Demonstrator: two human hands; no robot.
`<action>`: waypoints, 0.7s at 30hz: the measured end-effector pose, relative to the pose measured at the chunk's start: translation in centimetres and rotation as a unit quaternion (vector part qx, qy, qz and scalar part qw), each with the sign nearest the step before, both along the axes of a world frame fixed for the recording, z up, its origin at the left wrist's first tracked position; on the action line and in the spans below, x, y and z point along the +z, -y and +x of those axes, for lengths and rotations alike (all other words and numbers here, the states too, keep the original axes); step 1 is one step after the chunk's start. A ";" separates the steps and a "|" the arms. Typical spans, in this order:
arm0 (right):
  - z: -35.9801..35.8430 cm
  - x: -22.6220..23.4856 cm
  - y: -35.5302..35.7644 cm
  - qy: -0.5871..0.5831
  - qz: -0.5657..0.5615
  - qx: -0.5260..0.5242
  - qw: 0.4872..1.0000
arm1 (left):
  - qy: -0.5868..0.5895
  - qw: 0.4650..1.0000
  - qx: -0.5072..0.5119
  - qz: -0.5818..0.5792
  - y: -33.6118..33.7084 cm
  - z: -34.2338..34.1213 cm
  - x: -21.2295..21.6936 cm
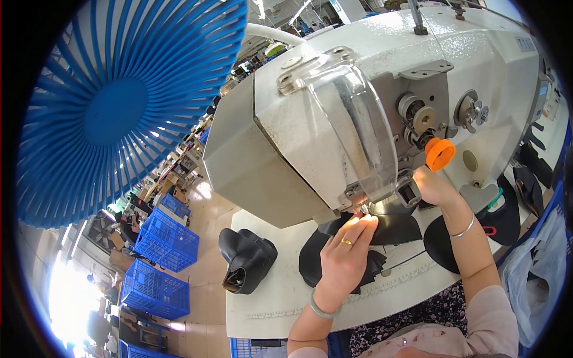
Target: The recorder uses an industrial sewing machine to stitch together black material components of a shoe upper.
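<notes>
Left hand (pixel 345 258) is reaching in from 7 o'clock of the needle of the sewing machine (pixel 289 140), its fingers lying close together and resting on a black leather piece (pixel 399 229); whether they are pinching it I cannot tell. Right hand (pixel 433 186) is coming in at about 3 o'clock, its fingertips hiding behind the machine's head, so its grip cannot be told.

The leather piece is lying beneath the needle and spreading toward 4 o'clock, looking smooth and flat, dark with a soft sheen, and catching bright lamplight beside the fingertips. A notched black part (pixel 373 263) is showing below it at 6 o'clock, partly hiding behind the left hand; whether the two are joining is unclear.

On the white table (pixel 271 295), a folded black shoe upper (pixel 249 253) is standing at 8 o'clock, and a rounded black panel (pixel 440 246) is lying at 4 o'clock. An orange knob (pixel 440 154) is jutting out at 2 o'clock.
</notes>
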State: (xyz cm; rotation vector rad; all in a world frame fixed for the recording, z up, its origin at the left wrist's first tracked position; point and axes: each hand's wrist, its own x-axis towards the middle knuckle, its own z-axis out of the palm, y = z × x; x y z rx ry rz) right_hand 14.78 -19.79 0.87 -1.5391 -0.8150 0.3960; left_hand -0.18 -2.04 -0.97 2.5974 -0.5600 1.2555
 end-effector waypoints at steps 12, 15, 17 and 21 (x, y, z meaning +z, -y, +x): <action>-0.4 0.3 0.4 0.059 -0.033 -0.022 0.997 | 0.004 0.999 0.035 -0.023 1.8 -0.2 -0.2; -0.6 0.6 0.3 0.073 -0.067 -0.022 0.995 | -0.008 0.998 0.009 -0.060 0.7 -0.1 -0.3; -0.4 0.1 0.4 0.073 -0.048 -0.024 0.996 | -0.095 0.979 -0.056 -0.171 -0.9 -0.1 -0.4; -0.6 0.5 0.4 0.042 -0.028 -0.009 0.999 | -0.103 0.974 -0.114 -0.166 -2.2 0.3 -0.2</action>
